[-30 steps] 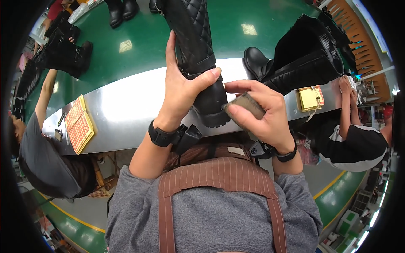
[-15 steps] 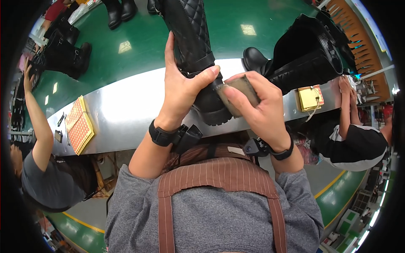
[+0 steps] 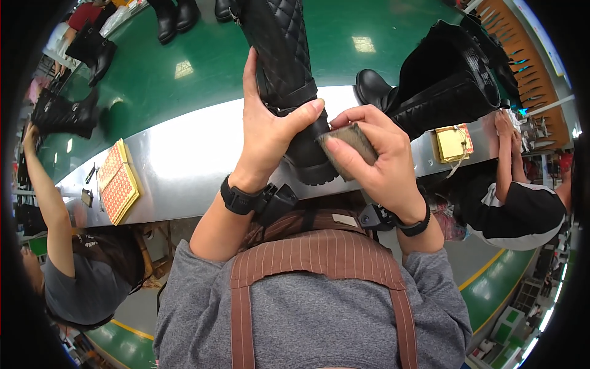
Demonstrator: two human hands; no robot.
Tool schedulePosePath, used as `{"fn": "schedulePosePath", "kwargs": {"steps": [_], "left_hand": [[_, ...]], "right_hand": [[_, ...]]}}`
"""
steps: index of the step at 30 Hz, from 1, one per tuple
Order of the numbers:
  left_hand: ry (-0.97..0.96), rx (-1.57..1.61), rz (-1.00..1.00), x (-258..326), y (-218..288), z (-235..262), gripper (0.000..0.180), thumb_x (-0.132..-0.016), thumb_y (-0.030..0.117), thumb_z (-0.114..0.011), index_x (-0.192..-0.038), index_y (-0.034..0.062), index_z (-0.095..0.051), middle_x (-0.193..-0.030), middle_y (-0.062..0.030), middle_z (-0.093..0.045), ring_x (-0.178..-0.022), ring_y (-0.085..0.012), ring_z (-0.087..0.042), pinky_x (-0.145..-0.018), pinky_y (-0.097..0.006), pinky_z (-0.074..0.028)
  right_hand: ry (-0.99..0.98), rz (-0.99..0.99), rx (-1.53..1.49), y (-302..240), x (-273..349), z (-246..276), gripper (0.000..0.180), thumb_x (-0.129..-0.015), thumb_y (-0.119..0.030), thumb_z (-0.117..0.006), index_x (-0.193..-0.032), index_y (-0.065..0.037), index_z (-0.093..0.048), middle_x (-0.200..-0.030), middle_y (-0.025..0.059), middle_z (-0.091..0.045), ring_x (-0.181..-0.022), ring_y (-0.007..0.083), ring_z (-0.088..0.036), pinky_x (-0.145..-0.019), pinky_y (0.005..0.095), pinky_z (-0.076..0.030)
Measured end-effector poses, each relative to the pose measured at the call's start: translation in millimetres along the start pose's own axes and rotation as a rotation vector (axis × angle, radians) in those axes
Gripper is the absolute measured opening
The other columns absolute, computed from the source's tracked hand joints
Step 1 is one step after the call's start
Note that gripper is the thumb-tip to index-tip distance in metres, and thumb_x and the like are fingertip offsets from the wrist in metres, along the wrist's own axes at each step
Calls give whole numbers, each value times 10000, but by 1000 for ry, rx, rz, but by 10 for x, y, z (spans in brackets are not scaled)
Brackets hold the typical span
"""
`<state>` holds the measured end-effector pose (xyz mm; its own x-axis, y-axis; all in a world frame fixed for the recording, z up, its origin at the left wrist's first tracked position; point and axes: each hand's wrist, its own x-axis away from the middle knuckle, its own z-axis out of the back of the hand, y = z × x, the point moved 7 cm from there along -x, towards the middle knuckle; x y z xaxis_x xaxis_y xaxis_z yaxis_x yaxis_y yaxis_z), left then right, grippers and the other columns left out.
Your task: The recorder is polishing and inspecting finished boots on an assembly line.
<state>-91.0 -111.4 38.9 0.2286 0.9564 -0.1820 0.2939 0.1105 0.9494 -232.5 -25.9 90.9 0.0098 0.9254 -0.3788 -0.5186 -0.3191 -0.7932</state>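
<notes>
A tall black quilted boot [image 3: 284,55] stands over the metal edge in front of me, its toe and lugged sole nearest me. My left hand [image 3: 265,126] is wrapped round its ankle, the thumb across the strap and the fingers along the shaft's left side. In my right hand [image 3: 384,154] is a worn greyish-brown sponge block [image 3: 349,147], pinched between thumb and fingers. The block's left side lies against or very close to the right side of the boot's foot; whether they touch I cannot tell.
Another tall black boot [image 3: 445,83] lies on its side to the right. Yellow pads stand at left [image 3: 118,181] and right [image 3: 453,142] on the metal strip [image 3: 178,147]. Co-workers sit on both sides; the left one's hand [image 3: 29,136] touches a buckled boot [image 3: 64,114]. More boots [image 3: 175,18] stand farther back.
My hands and the boot have barely shifted; the sponge block is turned slightly. At left, the co-worker has leaned away, and the buckled boot there has moved outward and toward me.
</notes>
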Motion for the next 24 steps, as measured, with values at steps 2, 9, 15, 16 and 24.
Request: {"fn": "schedulePosePath", "kwargs": {"steps": [2,9,15,16,24], "left_hand": [[14,10,-7,15,8,1,1082,-710,113,-808,-1496,-11,-75,-1245,-170,-526,-1057,-198,-577,-917,-330,-492],[5,-5,-4,41,4,-53,1079,-710,104,-803,-1496,-5,-72,-1233,-160,-523,-1016,-201,-591,-898,-327,-500],[20,0,-6,70,30,-40,1074,-709,95,-799,-1493,-13,-72,-1225,-158,-520,-1016,-194,-590,-878,-324,-510],[33,21,-30,64,40,-37,1074,-709,95,-799,-1493,-13,-72,-1225,-158,-520,-1016,-194,-590,-878,-324,-510],[51,86,-1,25,44,-6,1039,-735,53,-765,-1496,-2,-60,-1203,-160,-533,-977,-197,-605,-865,-326,-523]], "right_hand": [[-46,146,29,-107,26,-12,189,-803,-155,-722,-823,27,-678,-893,102,-651,-714,220,-644,-652,291,-501],[-2,-122,-78,64,29,19,229,-814,-187,-734,-838,32,-672,-905,106,-633,-714,205,-623,-635,301,-486],[-80,88,15,-94,105,31,164,-787,-124,-726,-789,34,-685,-936,110,-650,-750,223,-651,-680,302,-502],[-107,69,39,-81,121,41,164,-787,-124,-726,-789,34,-685,-936,110,-650,-750,223,-651,-680,302,-502],[18,-127,-40,55,91,-13,192,-805,-161,-732,-839,22,-685,-1012,143,-680,-810,242,-678,-704,291,-516]]}}
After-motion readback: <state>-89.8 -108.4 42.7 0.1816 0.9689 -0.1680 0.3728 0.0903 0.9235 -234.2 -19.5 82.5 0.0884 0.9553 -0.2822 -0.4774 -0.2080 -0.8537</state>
